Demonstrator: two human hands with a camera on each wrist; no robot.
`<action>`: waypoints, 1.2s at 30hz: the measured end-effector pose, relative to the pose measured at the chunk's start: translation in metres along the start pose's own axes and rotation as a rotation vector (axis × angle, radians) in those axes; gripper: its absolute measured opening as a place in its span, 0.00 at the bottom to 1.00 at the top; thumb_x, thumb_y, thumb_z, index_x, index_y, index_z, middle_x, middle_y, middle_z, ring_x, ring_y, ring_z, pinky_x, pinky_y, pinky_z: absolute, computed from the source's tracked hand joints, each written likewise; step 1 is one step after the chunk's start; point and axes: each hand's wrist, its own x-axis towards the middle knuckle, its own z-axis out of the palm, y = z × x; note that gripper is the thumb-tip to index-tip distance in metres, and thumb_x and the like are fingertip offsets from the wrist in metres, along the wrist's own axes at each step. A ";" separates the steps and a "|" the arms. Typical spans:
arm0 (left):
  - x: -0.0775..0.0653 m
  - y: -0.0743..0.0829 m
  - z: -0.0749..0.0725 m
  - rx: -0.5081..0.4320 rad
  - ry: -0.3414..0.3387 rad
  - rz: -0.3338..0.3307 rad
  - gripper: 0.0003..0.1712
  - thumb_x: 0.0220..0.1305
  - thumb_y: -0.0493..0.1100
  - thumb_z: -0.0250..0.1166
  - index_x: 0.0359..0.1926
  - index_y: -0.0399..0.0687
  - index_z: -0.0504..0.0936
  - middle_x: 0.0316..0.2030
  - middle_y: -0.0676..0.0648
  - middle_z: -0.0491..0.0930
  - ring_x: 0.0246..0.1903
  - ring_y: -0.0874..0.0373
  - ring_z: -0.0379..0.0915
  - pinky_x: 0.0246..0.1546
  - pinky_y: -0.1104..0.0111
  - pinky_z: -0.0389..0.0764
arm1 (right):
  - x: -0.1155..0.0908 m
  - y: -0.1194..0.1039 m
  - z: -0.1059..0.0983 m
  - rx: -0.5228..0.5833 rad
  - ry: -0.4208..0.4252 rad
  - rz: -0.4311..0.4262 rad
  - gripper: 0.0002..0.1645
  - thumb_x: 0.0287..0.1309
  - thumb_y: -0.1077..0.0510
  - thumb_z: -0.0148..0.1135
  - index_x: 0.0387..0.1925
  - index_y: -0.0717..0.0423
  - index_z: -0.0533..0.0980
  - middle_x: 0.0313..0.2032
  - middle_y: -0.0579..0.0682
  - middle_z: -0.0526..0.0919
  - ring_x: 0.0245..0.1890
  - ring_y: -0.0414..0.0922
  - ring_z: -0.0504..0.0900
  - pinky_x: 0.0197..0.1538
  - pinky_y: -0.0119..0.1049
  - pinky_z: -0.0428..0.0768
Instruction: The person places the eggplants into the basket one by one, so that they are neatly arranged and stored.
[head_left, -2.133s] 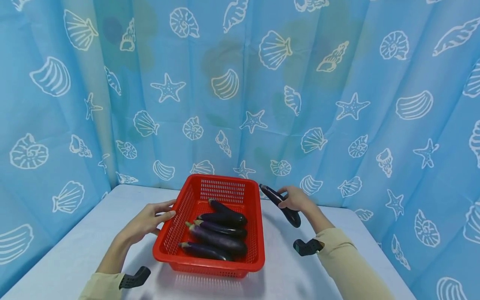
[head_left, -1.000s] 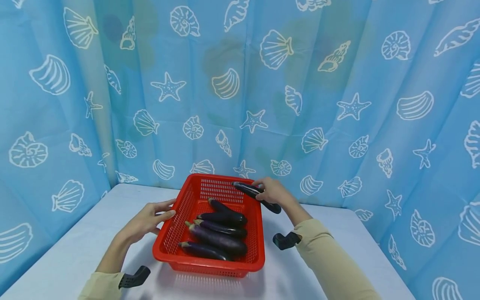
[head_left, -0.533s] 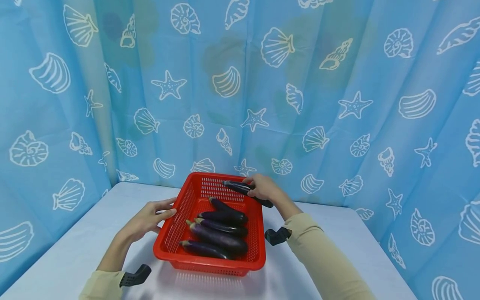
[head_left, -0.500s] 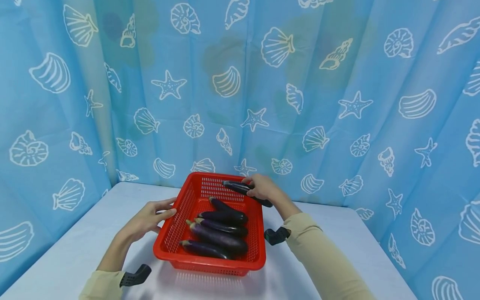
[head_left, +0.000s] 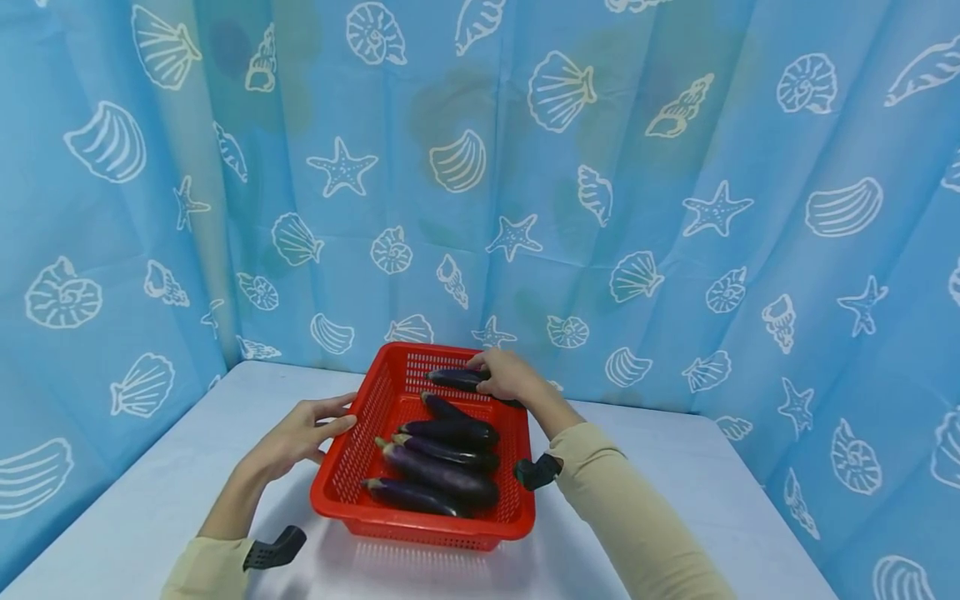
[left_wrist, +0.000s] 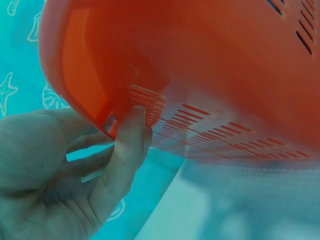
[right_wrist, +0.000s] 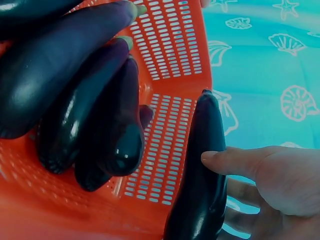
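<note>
My right hand [head_left: 510,377] pinches a dark purple eggplant [head_left: 453,379] between thumb and fingers at the back right of a red perforated basket [head_left: 420,523]. In the right wrist view, this eggplant [right_wrist: 200,175] is upright along the basket's far wall, apart from the others. Several more eggplants [head_left: 442,475] lie side by side inside the basket, stem ends mostly to the left. My left hand [head_left: 303,432] holds the basket's left side at the rim. The left wrist view shows a finger [left_wrist: 127,142] against the outer wall under the rim.
The basket stands on a white-covered table [head_left: 637,492]. Blue curtains [head_left: 480,200] with white shell and starfish prints hang behind and at both sides. A small black device [head_left: 276,550] sits at the left wrist, another [head_left: 537,472] at the right wrist.
My right hand has carried the eggplant leftward from beside the basket, over the right rim, and down into its back part. The left hand has stayed on the basket's left side.
</note>
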 end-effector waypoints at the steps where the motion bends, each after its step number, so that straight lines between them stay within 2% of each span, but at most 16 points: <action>1: 0.000 0.000 0.000 0.000 0.001 0.000 0.39 0.68 0.50 0.62 0.74 0.44 0.59 0.62 0.32 0.73 0.49 0.45 0.82 0.33 0.55 0.88 | 0.001 -0.001 0.001 -0.003 -0.003 -0.009 0.26 0.60 0.61 0.65 0.61 0.52 0.76 0.57 0.59 0.81 0.56 0.54 0.79 0.65 0.52 0.74; 6: 0.000 -0.001 0.000 -0.001 0.000 0.004 0.40 0.67 0.50 0.63 0.74 0.44 0.59 0.63 0.32 0.73 0.50 0.45 0.82 0.33 0.55 0.88 | 0.004 -0.004 0.006 -0.028 -0.028 -0.040 0.26 0.60 0.60 0.66 0.61 0.52 0.77 0.57 0.59 0.81 0.57 0.53 0.79 0.65 0.51 0.75; 12: 0.001 0.001 0.001 0.007 0.008 -0.006 0.39 0.68 0.50 0.62 0.74 0.45 0.60 0.62 0.33 0.74 0.49 0.46 0.82 0.33 0.55 0.88 | 0.007 -0.005 0.017 0.003 -0.071 -0.026 0.25 0.60 0.60 0.66 0.60 0.51 0.77 0.55 0.57 0.82 0.54 0.52 0.81 0.62 0.50 0.77; 18: 0.002 0.000 0.002 0.014 0.009 -0.012 0.39 0.67 0.50 0.63 0.74 0.45 0.60 0.62 0.33 0.74 0.50 0.46 0.82 0.33 0.56 0.88 | 0.009 -0.005 0.027 0.009 -0.123 -0.017 0.23 0.61 0.61 0.65 0.59 0.52 0.78 0.54 0.56 0.83 0.57 0.52 0.78 0.64 0.51 0.74; 23: 0.001 -0.001 0.000 0.006 0.015 -0.019 0.39 0.67 0.50 0.63 0.74 0.46 0.60 0.62 0.33 0.74 0.50 0.45 0.82 0.33 0.55 0.88 | 0.012 -0.006 0.032 0.000 -0.128 -0.003 0.24 0.61 0.61 0.65 0.59 0.53 0.77 0.54 0.56 0.82 0.57 0.52 0.76 0.66 0.52 0.72; 29: 0.001 -0.001 0.000 0.008 0.018 -0.030 0.39 0.67 0.50 0.63 0.74 0.47 0.59 0.63 0.34 0.74 0.50 0.45 0.82 0.33 0.55 0.88 | 0.016 -0.004 0.039 -0.043 -0.147 -0.004 0.22 0.61 0.60 0.65 0.58 0.52 0.78 0.53 0.54 0.82 0.52 0.49 0.79 0.64 0.49 0.76; 36: 0.001 -0.001 0.000 0.010 0.019 -0.036 0.39 0.67 0.50 0.63 0.74 0.48 0.60 0.63 0.34 0.74 0.50 0.46 0.82 0.34 0.56 0.88 | 0.017 0.006 0.038 -0.036 -0.133 0.007 0.22 0.61 0.59 0.65 0.57 0.51 0.79 0.53 0.55 0.83 0.54 0.49 0.80 0.62 0.47 0.77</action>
